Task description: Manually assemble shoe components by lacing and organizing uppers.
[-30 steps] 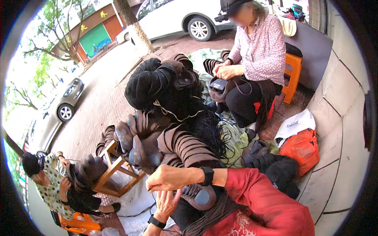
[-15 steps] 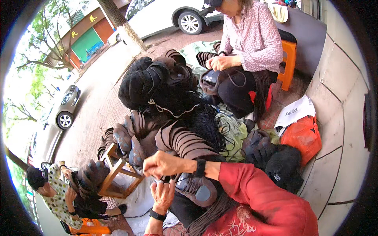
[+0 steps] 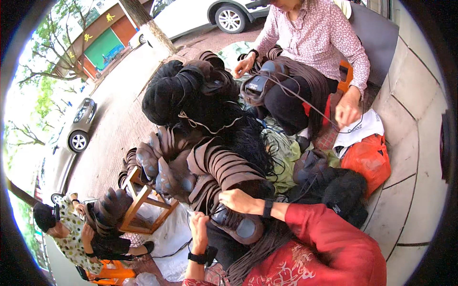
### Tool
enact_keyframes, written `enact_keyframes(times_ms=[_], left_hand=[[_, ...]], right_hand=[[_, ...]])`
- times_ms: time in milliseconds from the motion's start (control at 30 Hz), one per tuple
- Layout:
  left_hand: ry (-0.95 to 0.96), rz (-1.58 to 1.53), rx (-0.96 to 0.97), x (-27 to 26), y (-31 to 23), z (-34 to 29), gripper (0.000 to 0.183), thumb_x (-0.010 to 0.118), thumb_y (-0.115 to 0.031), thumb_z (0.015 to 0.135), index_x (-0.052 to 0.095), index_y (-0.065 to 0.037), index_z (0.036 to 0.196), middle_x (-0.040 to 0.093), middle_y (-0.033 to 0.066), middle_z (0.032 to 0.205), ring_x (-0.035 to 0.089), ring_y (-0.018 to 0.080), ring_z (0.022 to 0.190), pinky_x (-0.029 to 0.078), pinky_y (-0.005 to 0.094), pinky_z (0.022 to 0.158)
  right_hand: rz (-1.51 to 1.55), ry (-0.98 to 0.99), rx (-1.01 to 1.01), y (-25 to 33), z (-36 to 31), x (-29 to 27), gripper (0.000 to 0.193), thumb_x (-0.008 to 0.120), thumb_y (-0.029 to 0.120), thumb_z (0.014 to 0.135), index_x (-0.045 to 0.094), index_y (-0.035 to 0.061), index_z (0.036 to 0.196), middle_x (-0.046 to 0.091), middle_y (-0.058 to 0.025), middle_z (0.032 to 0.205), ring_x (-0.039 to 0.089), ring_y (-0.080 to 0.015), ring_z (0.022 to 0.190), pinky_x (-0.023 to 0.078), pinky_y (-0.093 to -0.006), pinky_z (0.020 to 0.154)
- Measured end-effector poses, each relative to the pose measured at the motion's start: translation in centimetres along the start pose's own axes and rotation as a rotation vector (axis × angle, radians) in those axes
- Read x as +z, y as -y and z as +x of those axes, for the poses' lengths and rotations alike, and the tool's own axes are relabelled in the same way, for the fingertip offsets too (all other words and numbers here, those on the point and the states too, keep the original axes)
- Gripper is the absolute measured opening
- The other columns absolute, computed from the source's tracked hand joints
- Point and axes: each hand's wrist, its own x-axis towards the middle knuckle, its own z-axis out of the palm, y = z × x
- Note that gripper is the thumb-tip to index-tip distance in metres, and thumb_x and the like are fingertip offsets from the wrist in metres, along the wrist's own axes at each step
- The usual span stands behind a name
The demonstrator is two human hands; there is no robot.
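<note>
A brown and grey shoe (image 3: 241, 229) rests on my lap, its toe turned toward me. My left hand (image 3: 198, 229), with a black band on the wrist, is beside the shoe, its fingers pinched on a dark shoelace (image 3: 210, 217). Over the shoe's lace area, my right hand (image 3: 241, 201) is closed, thumb and fingers pressed together on the lace; its fingertips are partly hidden. Next to the shoe, a thick bundle of brown laces (image 3: 260, 255) lies across my lap.
Stacked brown shoe uppers (image 3: 229, 164) and a black heap of laces (image 3: 248, 138) lie ahead. A wooden stool (image 3: 143, 207) stands left. One co-worker (image 3: 310, 43) pulls a lace at far right; another (image 3: 71, 233) sits left. An orange bag (image 3: 367, 162) lies right.
My right hand has moved right and slightly down, over the shoe. My left hand has shifted slightly right. The co-worker opposite has spread both hands apart, drawing a lace out long.
</note>
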Motion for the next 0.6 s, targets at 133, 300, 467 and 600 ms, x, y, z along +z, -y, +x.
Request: enact_keyframes(times_ms=[133,300,467,600], left_hand=[[-0.016,-0.992,-0.468,0.4,2.8,0.6,0.012,0.054,-0.015,0.080,0.051,-0.010,0.069,0.051,-0.0001,0.067,0.047,0.0107,0.066,0.038,0.0266,0.064],[0.061,-0.619,-0.300,1.0,1.5,-0.6,0.014,0.055,-0.016,0.083,0.058,-0.003,0.085,0.057,0.0019,0.076,0.051,0.0092,0.063,0.042,0.0221,0.057],[0.144,-0.601,-0.067,0.7,3.7,-1.5,0.018,0.054,-0.016,0.084,0.054,-0.003,0.097,0.057,0.0034,0.094,0.054,0.0126,0.088,0.044,0.0265,0.077],[0.147,-0.606,-0.224,1.2,2.8,-1.6,0.019,0.053,-0.011,0.084,0.054,-0.002,0.100,0.056,0.0035,0.097,0.052,0.0133,0.090,0.040,0.0274,0.083]], right_hand=[[-0.179,0.019,-0.480,4.0,-2.2,-2.3,0.009,0.048,0.013,0.071,0.047,0.0046,0.072,0.050,-0.0075,0.072,0.055,-0.0217,0.070,0.046,-0.0320,0.064],[-0.008,0.196,-0.446,7.3,-2.2,-1.2,0.016,0.048,0.013,0.072,0.050,0.0016,0.083,0.053,-0.0109,0.082,0.055,-0.0249,0.076,0.045,-0.0330,0.068],[0.384,-0.031,-0.231,6.6,1.1,1.0,0.012,0.050,0.008,0.073,0.053,-0.0004,0.081,0.054,-0.0117,0.077,0.055,-0.0281,0.072,0.045,-0.0346,0.062],[0.602,-0.212,0.130,5.7,2.5,1.2,0.009,0.053,0.006,0.076,0.053,-0.0024,0.079,0.053,-0.0126,0.069,0.056,-0.0248,0.061,0.045,-0.0314,0.056]])
